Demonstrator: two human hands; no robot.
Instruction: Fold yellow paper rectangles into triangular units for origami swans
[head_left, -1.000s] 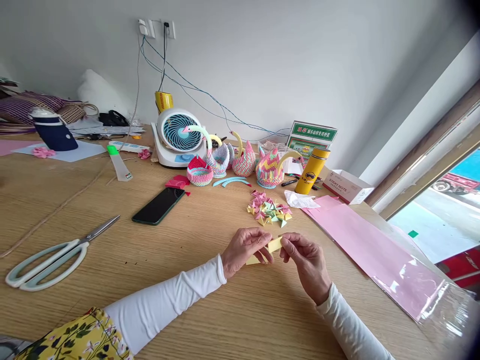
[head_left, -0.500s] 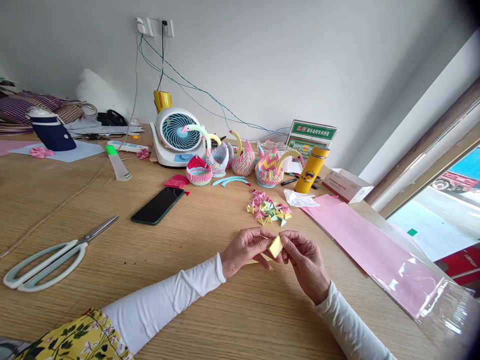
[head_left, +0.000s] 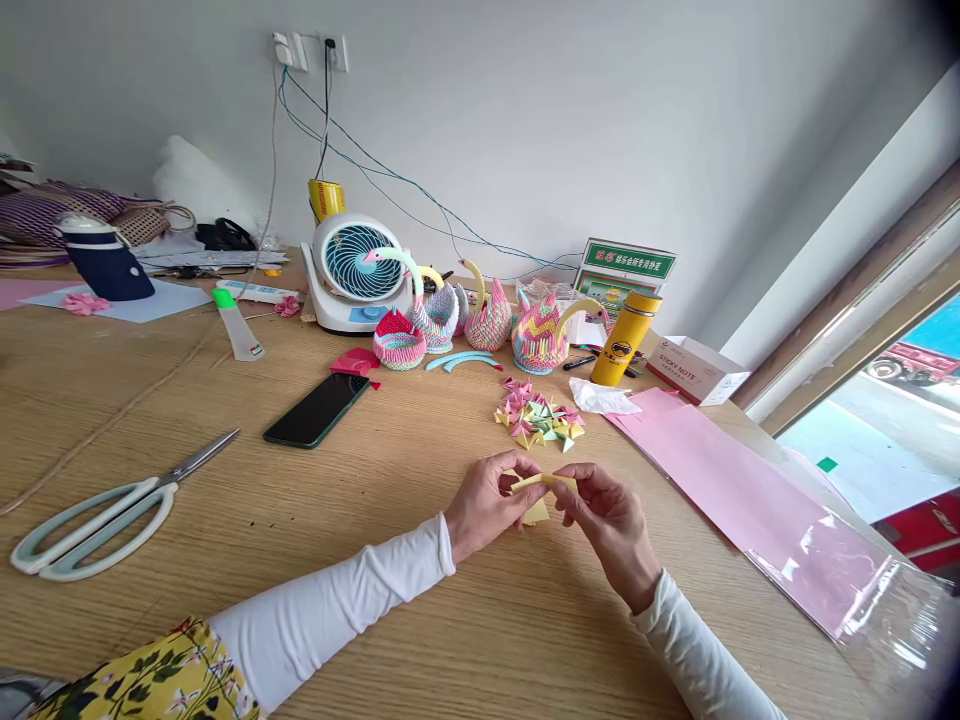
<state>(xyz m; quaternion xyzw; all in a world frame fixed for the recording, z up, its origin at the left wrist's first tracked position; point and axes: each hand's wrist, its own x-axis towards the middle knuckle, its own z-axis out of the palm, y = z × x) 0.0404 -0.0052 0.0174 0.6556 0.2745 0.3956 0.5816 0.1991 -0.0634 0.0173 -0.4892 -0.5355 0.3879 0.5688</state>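
Between my two hands is a small yellow piece of paper (head_left: 543,480), seen nearly edge-on and bent at its middle. My left hand (head_left: 489,500) pinches its left part, thumb on the near side. At the right end, my right hand (head_left: 611,515) grips it between thumb and fingers. Another bit of yellow paper (head_left: 536,513) shows below, beside my left fingertips; whether it lies on the table I cannot tell. Just beyond the hands sits a pile of folded pink, yellow and green paper triangles (head_left: 538,415).
Large scissors (head_left: 124,510) and a dark phone (head_left: 319,410) lie to the left. Folded-paper swans (head_left: 540,335) stand at the back by a fan (head_left: 360,270). A yellow bottle (head_left: 625,340), a sticky-note box (head_left: 694,370) and pink paper sheets (head_left: 750,500) are at the right.
The yellow paper has turned from a small folded rectangle facing me to a wider, bent strip seen edge-on. My hands have stayed in nearly the same place.
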